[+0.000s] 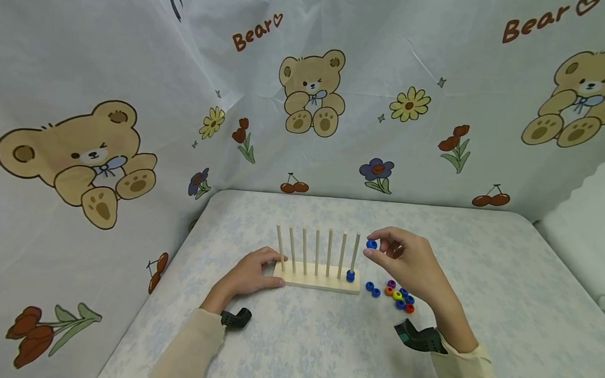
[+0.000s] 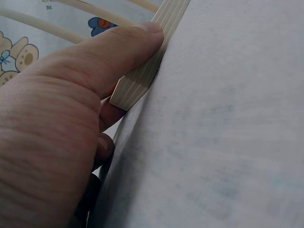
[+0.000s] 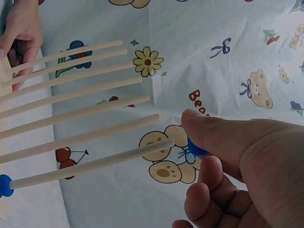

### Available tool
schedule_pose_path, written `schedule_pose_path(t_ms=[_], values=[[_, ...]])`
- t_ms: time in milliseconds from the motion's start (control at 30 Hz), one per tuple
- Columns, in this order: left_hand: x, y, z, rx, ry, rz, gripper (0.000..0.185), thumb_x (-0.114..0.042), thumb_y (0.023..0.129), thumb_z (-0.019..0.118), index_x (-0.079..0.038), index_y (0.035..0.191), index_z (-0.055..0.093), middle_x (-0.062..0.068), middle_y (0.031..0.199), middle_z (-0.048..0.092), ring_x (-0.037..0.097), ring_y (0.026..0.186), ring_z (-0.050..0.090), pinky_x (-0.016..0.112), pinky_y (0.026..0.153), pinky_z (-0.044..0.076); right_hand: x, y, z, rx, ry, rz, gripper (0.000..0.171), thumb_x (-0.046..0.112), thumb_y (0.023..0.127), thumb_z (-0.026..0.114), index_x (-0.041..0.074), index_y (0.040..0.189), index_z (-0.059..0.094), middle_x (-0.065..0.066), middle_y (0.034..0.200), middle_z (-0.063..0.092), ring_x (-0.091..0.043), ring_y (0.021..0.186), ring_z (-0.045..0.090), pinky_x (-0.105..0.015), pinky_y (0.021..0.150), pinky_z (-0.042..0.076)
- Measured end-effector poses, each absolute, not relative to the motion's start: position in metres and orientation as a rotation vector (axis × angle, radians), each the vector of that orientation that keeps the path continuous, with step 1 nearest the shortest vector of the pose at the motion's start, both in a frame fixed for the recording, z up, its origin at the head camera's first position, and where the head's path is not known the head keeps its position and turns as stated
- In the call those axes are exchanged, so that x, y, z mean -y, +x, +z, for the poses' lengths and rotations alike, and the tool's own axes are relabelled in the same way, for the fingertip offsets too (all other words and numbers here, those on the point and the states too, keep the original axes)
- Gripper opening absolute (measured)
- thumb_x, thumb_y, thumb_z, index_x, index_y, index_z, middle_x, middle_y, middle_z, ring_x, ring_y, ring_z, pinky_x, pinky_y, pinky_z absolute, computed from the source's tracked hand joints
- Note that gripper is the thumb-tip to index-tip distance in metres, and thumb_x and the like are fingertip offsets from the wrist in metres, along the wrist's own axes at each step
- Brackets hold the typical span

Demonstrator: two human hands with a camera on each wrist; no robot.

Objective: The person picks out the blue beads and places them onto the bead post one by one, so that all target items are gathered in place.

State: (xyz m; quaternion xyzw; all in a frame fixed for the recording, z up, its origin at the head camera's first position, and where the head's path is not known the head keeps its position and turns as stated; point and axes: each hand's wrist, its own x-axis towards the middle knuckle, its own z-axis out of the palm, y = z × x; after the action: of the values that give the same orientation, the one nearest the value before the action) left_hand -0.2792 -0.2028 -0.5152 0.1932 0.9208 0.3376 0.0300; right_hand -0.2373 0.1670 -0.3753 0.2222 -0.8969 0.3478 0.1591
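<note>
Blue ring-shaped bead, small and round with a hole through it, is pinched between the thumb and fingertips of the right hand, raised above the table and just right of the top of the rightmost peg. From the right wrist view the bead shows only as a sliver of blue under the thumb, close to the tip of that peg but not touching it.

That peg belongs to a pale wooden rack with seven upright dowels standing on the table's middle. One blue bead already threaded sits at the foot of the rightmost peg, resting on the base.

At the rack's left end the left hand grips the base, thumb along the near edge and fingers curled round the far side; the left wrist view shows the thumb pressed flat against the wooden corner.

A loose cluster of small beads, blue, yellow, orange, red and purple, lies on the table just right of the rack, under the raised right hand, with two more blue ones nearest the base.

Everything rests on a pale blue-mottled tablecloth; a white curtain printed with bears and flowers hangs on the far and left sides.
</note>
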Motion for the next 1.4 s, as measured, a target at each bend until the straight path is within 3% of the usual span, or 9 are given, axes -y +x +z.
schedule_pose_path(t_ms=[533,767,1100,1400], values=[[0.203,-0.277,-0.519,-2.851,0.596,1.030,0.059,-0.071,0.067,0.066,-0.043,0.119,0.057,-0.025,0.113,0.052,0.009,0.089,0.048,0.031,0.075,0.039,-0.158,-0.241,-0.371,2.472,0.584,1.009,0.024,0.032,0.082,0.073,0.022,0.103,0.068,0.008,0.080,0.056,-0.009,0.069,0.053,-0.021,0.065,0.049],[0.203,-0.276,-0.518,-2.859,0.614,1.038,0.057,-0.069,0.069,0.067,-0.043,0.119,0.056,-0.023,0.115,0.052,0.008,0.092,0.048,0.031,0.077,0.039,-0.156,-0.246,-0.374,2.470,0.572,1.035,0.025,0.036,0.083,0.072,0.023,0.104,0.068,0.008,0.081,0.058,-0.008,0.069,0.055,-0.022,0.061,0.047],[0.202,-0.276,-0.519,-2.844,0.592,1.046,0.057,-0.070,0.068,0.067,-0.044,0.118,0.056,-0.023,0.116,0.052,0.007,0.098,0.050,0.033,0.082,0.041,-0.150,-0.250,-0.385,2.309,0.559,1.066,0.027,0.029,0.081,0.075,0.017,0.104,0.069,0.005,0.091,0.063,-0.005,0.071,0.054,-0.026,0.063,0.051],[0.204,-0.279,-0.520,-2.862,0.627,1.021,0.057,-0.069,0.070,0.066,-0.042,0.119,0.056,-0.021,0.115,0.052,0.010,0.088,0.047,0.030,0.074,0.039,-0.143,-0.253,-0.389,2.299,0.560,1.103,0.026,0.027,0.082,0.074,0.019,0.106,0.069,0.006,0.094,0.062,-0.004,0.071,0.053,-0.025,0.064,0.052]])
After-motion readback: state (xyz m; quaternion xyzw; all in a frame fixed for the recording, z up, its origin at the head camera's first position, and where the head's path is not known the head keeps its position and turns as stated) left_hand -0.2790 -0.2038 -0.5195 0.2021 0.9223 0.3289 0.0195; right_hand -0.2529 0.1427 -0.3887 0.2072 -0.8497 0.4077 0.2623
